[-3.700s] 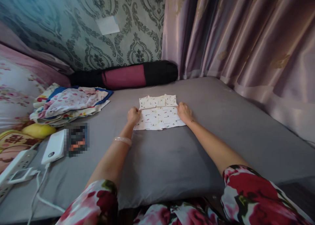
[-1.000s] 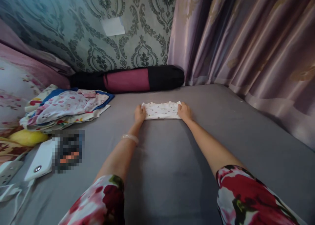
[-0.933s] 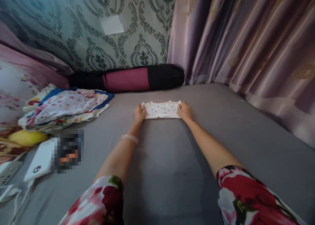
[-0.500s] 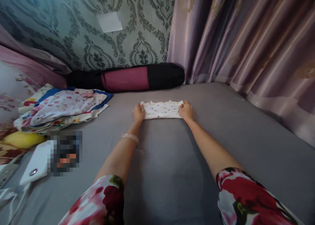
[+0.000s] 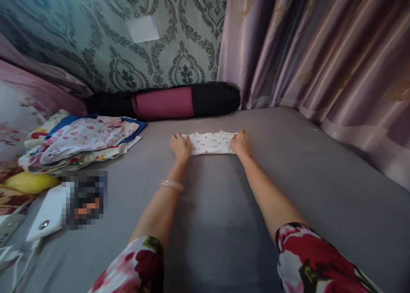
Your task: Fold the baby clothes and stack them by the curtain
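A folded white piece of baby clothing or cloth with a small scattered print (image 5: 211,143) lies as a flat strip on the grey bed sheet (image 5: 218,207). At its left end, my left hand (image 5: 181,147) is closed around the edge, fingers bent and thumb on the printed side. The opposite end is pinched by my right hand (image 5: 241,143). Both ends are partly hidden under my fingers. Its upper edge looks slightly wavy, while the lower edge runs nearly straight.
To the left lies a pile of printed clothes (image 5: 86,135). Nearer sit a white device with a round button (image 5: 48,216), a blurred-out patch, a power strip (image 5: 9,229) and cables. A black and maroon bolster-like roll (image 5: 163,102) rests against the wall; curtains (image 5: 314,49) hang at right.
My left hand has shifted slightly right and covers more of the cloth's left end. My right hand has moved a little left. The cloth lies in nearly the same place.
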`<control>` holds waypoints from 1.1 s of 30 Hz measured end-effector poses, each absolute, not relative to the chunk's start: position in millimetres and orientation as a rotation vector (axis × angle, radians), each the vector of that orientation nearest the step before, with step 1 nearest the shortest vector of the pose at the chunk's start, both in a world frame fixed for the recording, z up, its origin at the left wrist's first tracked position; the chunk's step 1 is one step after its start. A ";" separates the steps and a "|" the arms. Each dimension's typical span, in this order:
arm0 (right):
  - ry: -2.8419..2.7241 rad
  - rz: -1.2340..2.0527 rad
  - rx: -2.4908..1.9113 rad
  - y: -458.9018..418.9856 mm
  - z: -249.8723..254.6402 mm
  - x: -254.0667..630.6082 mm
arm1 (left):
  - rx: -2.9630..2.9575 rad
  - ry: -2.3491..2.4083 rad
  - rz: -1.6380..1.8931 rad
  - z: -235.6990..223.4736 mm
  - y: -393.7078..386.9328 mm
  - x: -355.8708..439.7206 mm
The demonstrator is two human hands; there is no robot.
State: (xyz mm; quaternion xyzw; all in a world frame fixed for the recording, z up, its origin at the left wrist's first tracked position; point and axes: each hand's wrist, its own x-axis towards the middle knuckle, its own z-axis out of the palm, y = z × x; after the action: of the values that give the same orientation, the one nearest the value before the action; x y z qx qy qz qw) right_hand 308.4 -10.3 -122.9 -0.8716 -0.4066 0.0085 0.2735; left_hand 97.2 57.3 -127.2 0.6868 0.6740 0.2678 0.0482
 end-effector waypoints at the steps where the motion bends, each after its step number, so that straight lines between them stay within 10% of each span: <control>1: -1.166 -0.038 -2.326 -10.9 -119.3 300.4 | 2.159 2.016 0.822 -125.6 52.0 102.2; 8: -1.881 0.067 -1.970 -12.8 -117.5 244.6 | 2.493 1.565 0.589 -127.5 24.0 136.0; 33: -1.839 0.049 -2.200 -10.3 -146.1 270.2 | 2.404 1.823 0.363 -146.7 47.9 106.1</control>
State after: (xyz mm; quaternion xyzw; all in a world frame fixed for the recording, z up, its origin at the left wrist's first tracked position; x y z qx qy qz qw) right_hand 270.2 -10.3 -146.1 -0.7599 -0.6353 0.0168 0.1367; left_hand 106.1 47.9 -146.7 0.7900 0.5992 0.1194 0.0513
